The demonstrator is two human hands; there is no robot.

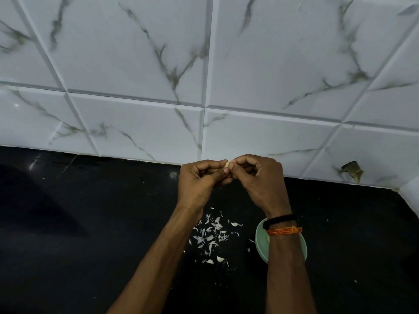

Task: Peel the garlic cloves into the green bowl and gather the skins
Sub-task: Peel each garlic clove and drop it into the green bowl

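Observation:
A small pale garlic clove (226,164) is held up over the black counter, pinched between both hands. My left hand (199,181) grips it from the left with thumb and curled fingers. My right hand (258,177) pinches its right end with fingertips. Below the hands, a loose scatter of white garlic skins (212,236) lies on the counter. The green bowl (260,239) sits to the right of the skins, mostly hidden under my right forearm; its contents cannot be seen.
The black counter (90,223) runs to a white marble-patterned tiled wall (204,75) at the back. A tiled corner (408,191) closes the counter at the far right. One tile has a chipped spot (351,169).

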